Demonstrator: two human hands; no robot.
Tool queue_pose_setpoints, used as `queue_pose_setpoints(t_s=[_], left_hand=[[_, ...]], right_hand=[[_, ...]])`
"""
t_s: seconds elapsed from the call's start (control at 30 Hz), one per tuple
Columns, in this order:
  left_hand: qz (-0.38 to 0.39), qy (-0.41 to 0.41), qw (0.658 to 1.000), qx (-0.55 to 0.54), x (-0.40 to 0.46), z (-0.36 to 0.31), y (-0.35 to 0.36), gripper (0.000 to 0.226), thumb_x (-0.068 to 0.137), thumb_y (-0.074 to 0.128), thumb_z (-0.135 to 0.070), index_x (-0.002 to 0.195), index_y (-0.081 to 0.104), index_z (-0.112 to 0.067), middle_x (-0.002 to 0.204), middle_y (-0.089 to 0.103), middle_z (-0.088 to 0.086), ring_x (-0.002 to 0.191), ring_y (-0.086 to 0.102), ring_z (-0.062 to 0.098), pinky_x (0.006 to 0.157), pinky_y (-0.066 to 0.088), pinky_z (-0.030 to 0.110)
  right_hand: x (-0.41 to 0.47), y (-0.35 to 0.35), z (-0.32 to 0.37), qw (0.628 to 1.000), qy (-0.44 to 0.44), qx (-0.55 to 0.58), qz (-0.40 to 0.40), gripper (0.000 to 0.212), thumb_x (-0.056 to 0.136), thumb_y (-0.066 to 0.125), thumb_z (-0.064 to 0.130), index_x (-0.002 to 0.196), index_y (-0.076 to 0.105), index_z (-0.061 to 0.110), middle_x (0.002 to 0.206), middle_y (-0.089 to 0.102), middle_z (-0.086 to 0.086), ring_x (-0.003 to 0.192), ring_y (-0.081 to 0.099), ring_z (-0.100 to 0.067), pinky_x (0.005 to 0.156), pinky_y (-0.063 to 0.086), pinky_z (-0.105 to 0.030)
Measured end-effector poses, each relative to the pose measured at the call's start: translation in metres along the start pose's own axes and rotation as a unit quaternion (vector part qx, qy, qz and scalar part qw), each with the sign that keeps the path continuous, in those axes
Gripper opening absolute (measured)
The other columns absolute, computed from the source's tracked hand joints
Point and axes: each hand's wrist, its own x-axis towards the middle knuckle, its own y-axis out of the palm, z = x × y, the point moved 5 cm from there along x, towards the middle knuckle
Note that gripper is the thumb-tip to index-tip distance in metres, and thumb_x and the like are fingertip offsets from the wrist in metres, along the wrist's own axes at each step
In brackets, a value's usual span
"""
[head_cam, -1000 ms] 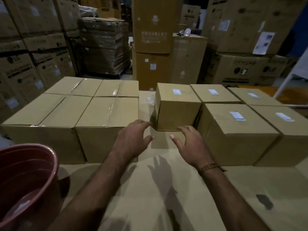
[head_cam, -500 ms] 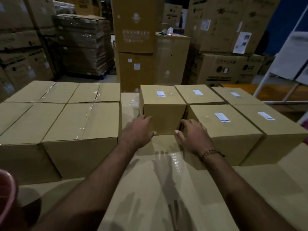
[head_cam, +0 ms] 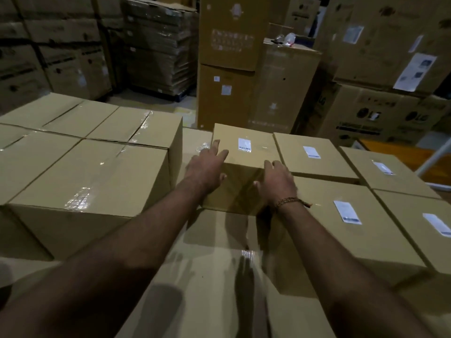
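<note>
Both of my operator's hands close in on a small cardboard box [head_cam: 258, 154] in a dim warehouse. The box stands near the far edge of the lower carton [head_cam: 214, 276] that carries it, a white label [head_cam: 244, 144] on its top face.

The left hand [head_cam: 206, 168] lies against the box's left flank. Its fingers [head_cam: 220, 153] are straight and spread wide, their tips reaching over the top left edge, and the thumb touches the front face. The right hand [head_cam: 277, 182], with a beaded bracelet [head_cam: 288, 201] at the wrist, presses the right front corner. Its fingers [head_cam: 278, 165] are extended along the top right edge and the thumb is splayed onto the front face. Neither hand curls round the box, and motion blur hides how far the right fingertips go into the gap beside it.

The box is the leftmost of a group of labelled boxes: one [head_cam: 314, 154] stands just beside it to the right, another [head_cam: 346, 215] sits in front of that one, by my right wrist. Across a narrow gap to the left stand larger taped cartons [head_cam: 92, 172]. Tall stacked warehouse cartons [head_cam: 231, 45] fill the background beyond the far edge.
</note>
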Motion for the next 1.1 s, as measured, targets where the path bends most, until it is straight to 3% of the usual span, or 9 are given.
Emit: queue_pose_setpoints(t_s=[0.13, 0.23, 0.33, 0.47, 0.6, 0.8, 1.1], left_hand=[[0.019, -0.012, 1.000, 0.015, 0.033, 0.006, 0.018, 0.081, 0.092, 0.076, -0.039, 0.160, 0.032, -0.031, 0.175, 0.000, 0.003, 0.127, 0.057, 0.035, 0.090, 0.061, 0.047], [0.057, -0.007, 0.998, 0.026, 0.059, 0.009, 0.034, 0.089, 0.090, 0.077, -0.045, 0.162, 0.025, -0.031, 0.175, -0.001, 0.003, 0.134, 0.051, 0.039, 0.096, 0.057, 0.052], [0.108, 0.009, 0.994, 0.006, 0.076, 0.011, 0.053, 0.093, 0.090, 0.076, -0.045, 0.163, 0.021, -0.030, 0.175, 0.004, 0.001, 0.149, 0.031, 0.045, 0.107, 0.048, 0.063], [0.124, 0.008, 0.992, -0.012, 0.080, 0.012, 0.071, 0.088, 0.096, 0.071, -0.038, 0.165, 0.018, -0.030, 0.174, 0.013, 0.000, 0.154, 0.021, 0.045, 0.112, 0.043, 0.064], [0.122, 0.002, 0.992, -0.036, 0.077, 0.017, 0.077, 0.080, 0.101, 0.066, -0.032, 0.166, 0.019, -0.031, 0.174, 0.014, -0.002, 0.151, 0.025, 0.043, 0.113, 0.042, 0.063], [0.133, 0.010, 0.990, -0.051, 0.062, 0.019, 0.073, 0.078, 0.100, 0.067, -0.023, 0.164, 0.024, -0.031, 0.173, 0.017, -0.002, 0.149, 0.032, 0.043, 0.114, 0.042, 0.062], [0.127, 0.027, 0.991, -0.046, -0.019, 0.011, 0.057, 0.079, 0.100, 0.068, -0.027, 0.165, 0.023, -0.030, 0.174, 0.017, 0.000, 0.146, 0.035, 0.041, 0.115, 0.042, 0.056]], right_hand=[[0.040, 0.012, -0.013, 0.999, -0.006, -0.019, -0.026, 0.060, 0.095, 0.072, 0.044, 0.144, 0.048, 0.017, 0.145, 0.052, -0.011, 0.134, 0.048, -0.030, 0.110, 0.045, -0.043], [0.066, 0.023, -0.016, 0.998, -0.024, -0.046, -0.019, 0.076, 0.092, 0.076, 0.048, 0.152, 0.041, 0.017, 0.158, 0.042, -0.012, 0.148, 0.036, -0.032, 0.120, 0.036, -0.045], [0.083, 0.039, -0.018, 0.997, -0.045, -0.055, 0.022, 0.087, 0.091, 0.077, 0.047, 0.159, 0.032, 0.017, 0.166, 0.032, -0.013, 0.154, 0.028, -0.033, 0.125, 0.029, -0.046], [0.090, 0.063, -0.022, 0.996, -0.047, -0.066, 0.030, 0.087, 0.094, 0.074, 0.044, 0.162, 0.029, 0.017, 0.166, 0.033, -0.013, 0.154, 0.029, -0.033, 0.125, 0.030, -0.046], [0.091, 0.065, -0.021, 0.994, -0.057, -0.083, 0.043, 0.085, 0.097, 0.071, 0.043, 0.163, 0.027, 0.015, 0.169, 0.029, -0.015, 0.157, 0.026, -0.035, 0.127, 0.029, -0.045], [0.068, 0.051, -0.015, 0.991, -0.070, -0.099, 0.052, 0.076, 0.098, 0.070, 0.042, 0.159, 0.034, 0.015, 0.161, 0.041, -0.014, 0.149, 0.039, -0.033, 0.115, 0.043, -0.045], [-0.018, 0.036, -0.006, 0.986, -0.087, -0.127, 0.060, 0.076, 0.099, 0.065, 0.048, 0.159, 0.034, 0.013, 0.158, 0.043, -0.015, 0.143, 0.043, -0.033, 0.111, 0.043, -0.042]])
